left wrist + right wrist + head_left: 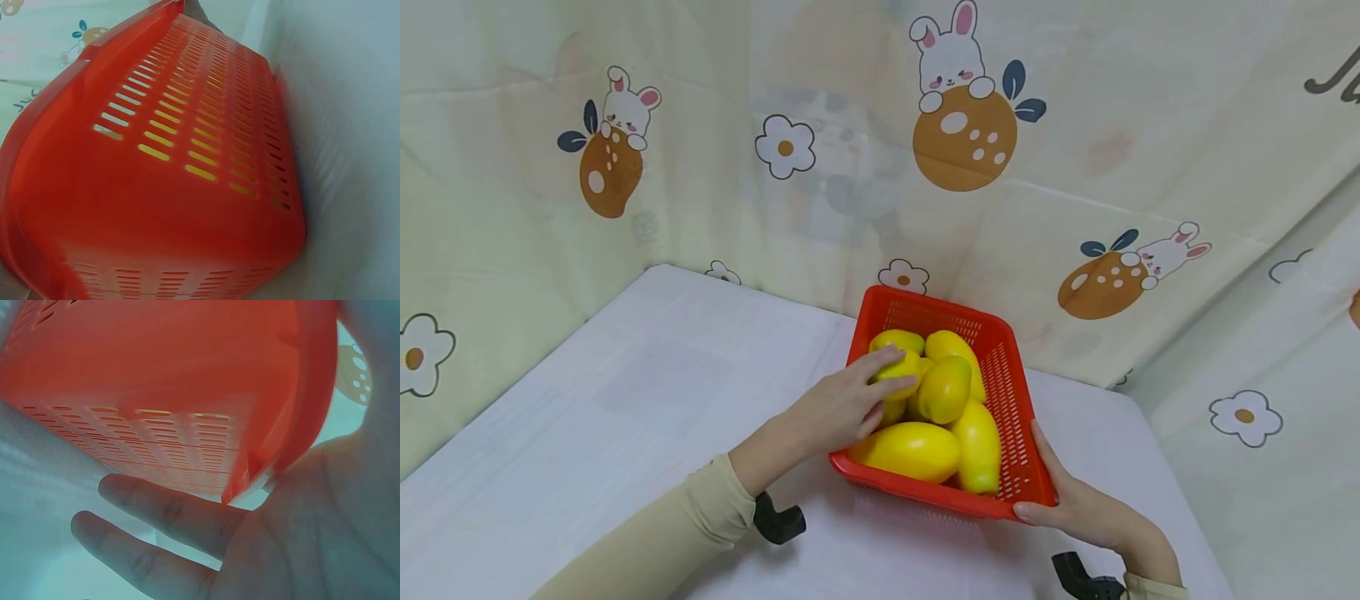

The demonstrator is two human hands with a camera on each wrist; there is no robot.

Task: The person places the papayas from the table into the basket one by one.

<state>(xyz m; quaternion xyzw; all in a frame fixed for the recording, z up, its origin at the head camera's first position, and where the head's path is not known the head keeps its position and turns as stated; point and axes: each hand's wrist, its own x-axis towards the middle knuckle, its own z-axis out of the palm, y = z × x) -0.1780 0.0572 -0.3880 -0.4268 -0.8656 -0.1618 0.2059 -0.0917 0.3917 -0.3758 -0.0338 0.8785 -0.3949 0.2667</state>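
Note:
A red plastic basket (pixel 940 498) with slotted walls holds several smooth yellow mangoes (pixel 906 452). My left hand (pixel 842 407) reaches in over the left rim. Two of its fingers lie extended across a mango (pixel 912 364) near the left wall; the underside of the hand is hidden. At the near right corner, my right hand (pixel 1086 510) holds the basket, thumb on the front rim and a finger along the right side. In the right wrist view, two straight fingers (pixel 169 509) stretch below the rim. The left wrist view shows the basket's slotted outer wall (pixel 187 144).
The basket is on a white-covered table (pixel 647 400), close to its back edge. A cream curtain (pixel 850 75) printed with rabbits and flowers hangs behind and at the sides. Black wrist mounts (pixel 778 521) stick out below both forearms.

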